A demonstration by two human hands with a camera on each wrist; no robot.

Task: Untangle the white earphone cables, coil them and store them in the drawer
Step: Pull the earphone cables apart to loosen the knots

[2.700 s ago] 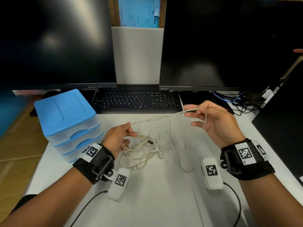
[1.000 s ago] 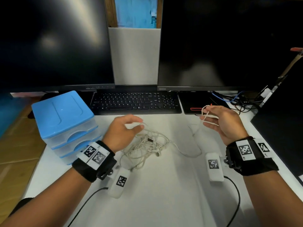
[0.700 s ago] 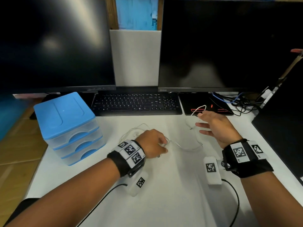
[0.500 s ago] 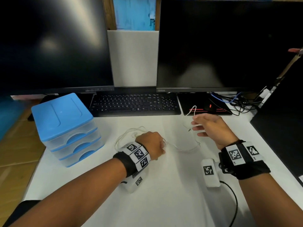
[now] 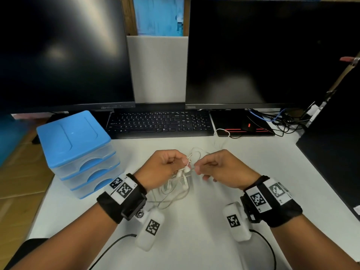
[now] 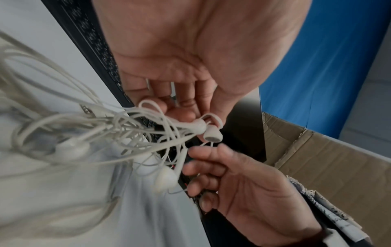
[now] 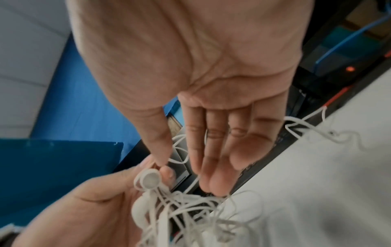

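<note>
Both my hands meet over the desk, pinching the knot of earphone cables between them.

Off to the left of my left hand [image 5: 163, 168] stands the drawer unit [image 5: 78, 152] with its blue lid, all three drawers closed. My left hand holds the tangled cables [image 6: 135, 133] with thumb and fingers curled round the bunch, one earbud [image 6: 212, 134] poking out at my fingertips and more loops hanging below onto the desk [image 5: 194, 240]. My right hand [image 5: 224, 168] is just beside it, almost touching, thumb and forefinger nipping a strand at the knot; the other fingers [image 7: 239, 150] lie fairly straight. From there a loose run of cable trails away past my right hand to the mousepad [image 5: 241, 127], which lies beside the keyboard [image 5: 159, 123].
</note>
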